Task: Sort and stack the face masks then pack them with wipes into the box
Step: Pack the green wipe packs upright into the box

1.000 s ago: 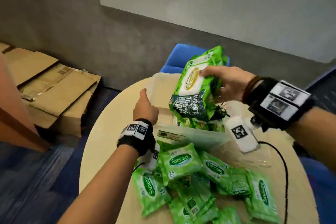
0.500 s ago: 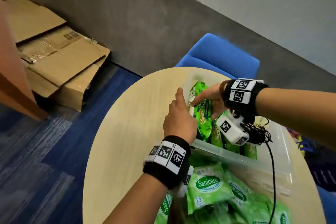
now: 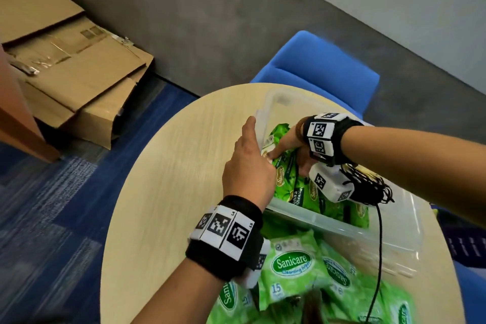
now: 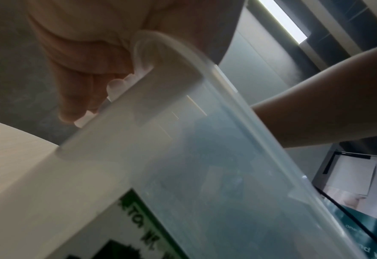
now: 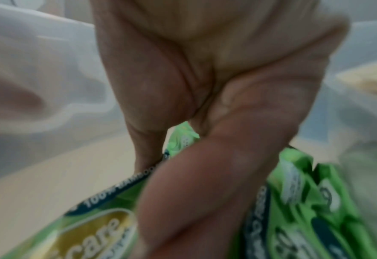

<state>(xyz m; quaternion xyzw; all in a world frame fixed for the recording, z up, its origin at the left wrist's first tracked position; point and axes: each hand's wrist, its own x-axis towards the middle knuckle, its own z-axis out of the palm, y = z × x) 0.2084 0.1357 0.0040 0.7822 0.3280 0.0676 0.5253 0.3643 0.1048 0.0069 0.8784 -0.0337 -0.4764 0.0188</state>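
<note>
A clear plastic box [image 3: 342,229] stands on the round wooden table [image 3: 163,192]. My left hand [image 3: 247,166] grips its left rim, fingers curled under the lip [image 4: 83,78] of the box [image 4: 183,157]. My right hand [image 3: 289,144] reaches down inside the box and holds a large green wipes pack [image 3: 289,187] standing on edge against the left wall. In the right wrist view the thumb and fingers [image 5: 205,105] pinch that pack [image 5: 94,227]. More large packs stand beside it in the box. I see no face masks.
Several small green Sanicare wipes packs [image 3: 292,265] lie heaped on the table in front of the box. A black cable [image 3: 378,258] hangs from my right wrist over them. A blue chair [image 3: 323,66] stands behind the table; flattened cardboard [image 3: 79,68] lies on the floor at left.
My right hand has carried the large wipes pack from above the box down into it, against the left wall. My left hand stays on the box rim. The head view has swung closer.
</note>
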